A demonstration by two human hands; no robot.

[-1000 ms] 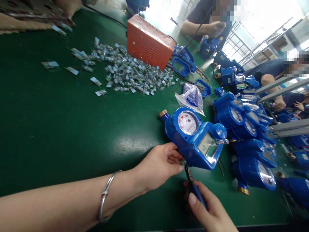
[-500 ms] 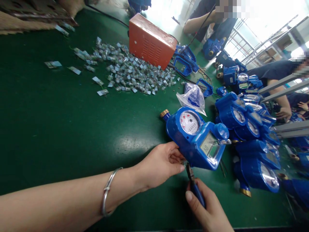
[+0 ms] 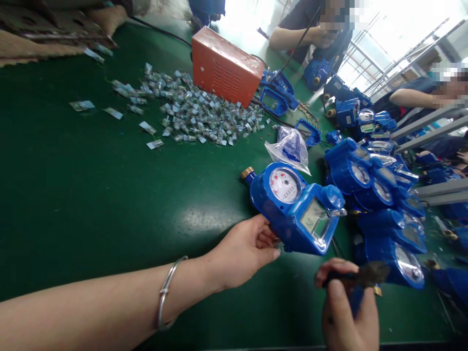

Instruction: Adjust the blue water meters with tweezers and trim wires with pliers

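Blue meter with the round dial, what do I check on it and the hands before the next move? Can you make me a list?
1. Left hand at the blue meter: ok, at its lower edge.
2. Pliers in the right hand: ok.
3. Pliers clear of the meter: ok, there is a gap in the picture.
4. Pliers' tips shut: cannot tell, blurred.
5. Display showing something: ok, dark characters.

The green tabletop [image 3: 109, 204] bears an orange box [image 3: 226, 67] and small parts [image 3: 206, 114] (mostly heaped) at upper centre, a blue meter [image 3: 280, 220] right of centre, more meters [image 3: 375, 192] at right.
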